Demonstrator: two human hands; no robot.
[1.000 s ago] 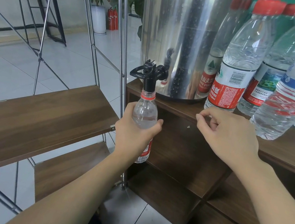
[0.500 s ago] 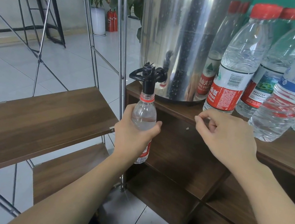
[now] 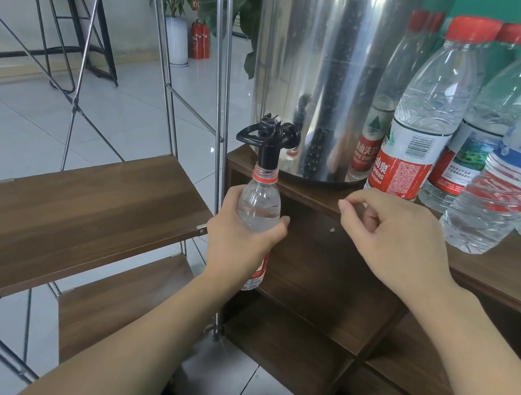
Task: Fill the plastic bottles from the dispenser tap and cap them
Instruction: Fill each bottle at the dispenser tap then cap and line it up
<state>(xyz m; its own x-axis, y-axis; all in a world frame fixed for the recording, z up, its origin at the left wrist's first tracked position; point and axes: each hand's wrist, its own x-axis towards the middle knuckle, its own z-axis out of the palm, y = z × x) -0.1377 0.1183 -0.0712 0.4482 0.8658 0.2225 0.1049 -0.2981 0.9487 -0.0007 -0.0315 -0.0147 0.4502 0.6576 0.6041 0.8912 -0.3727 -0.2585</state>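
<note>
My left hand (image 3: 240, 242) grips the bottle (image 3: 258, 211) under the tap (image 3: 268, 137). I should hold it straight. My right hand (image 3: 394, 241) curls by the shelf (image 3: 516, 277); whether it holds a cap, I cannot tell.

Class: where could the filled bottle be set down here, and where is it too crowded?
Free: the wooden shelf left of the left hand. Crowded: the cabinet top behind the right hand, lined with capped bottles beside the dispenser.

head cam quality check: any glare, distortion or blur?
Head view: bright vertical glare streaks on the steel dispenser; wide-angle bending tilts the capped bottles and shelf poles outward; daylight washes out the floor; left hand and held bottle sharp.
</note>
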